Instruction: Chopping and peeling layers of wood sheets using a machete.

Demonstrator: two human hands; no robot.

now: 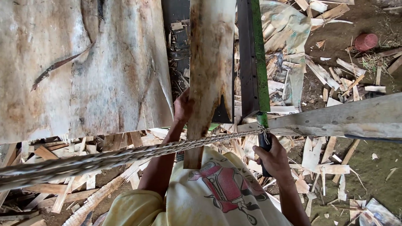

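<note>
Two hands work at a cutting bench seen from above. The left hand (183, 106) is curled around the left edge of a narrow veneer strip (209, 71), fingers hidden behind it, thumb on top; the strip runs from twelve o'clock down to six, its lower end over the person's yellow shirt (201, 201). The right hand (274, 158), at about five o'clock from the strip, is clenched around a dark handle (264, 144) at the lower end of a long green-edged blade (255, 58), which lies just right of the strip and points to twelve o'clock. A twisted rope (117, 157) crosses from eight o'clock up to the handle, passing over the strip and the left forearm. At nine to eleven o'clock lies a broad veneer sheet (83, 67), just beside the strip. A grey plank (343, 119) reaches out toward three o'clock from the blade. Wood scraps (331, 79) litter the dirt floor, and a red cup (366, 42) sits at two o'clock, well apart.
</note>
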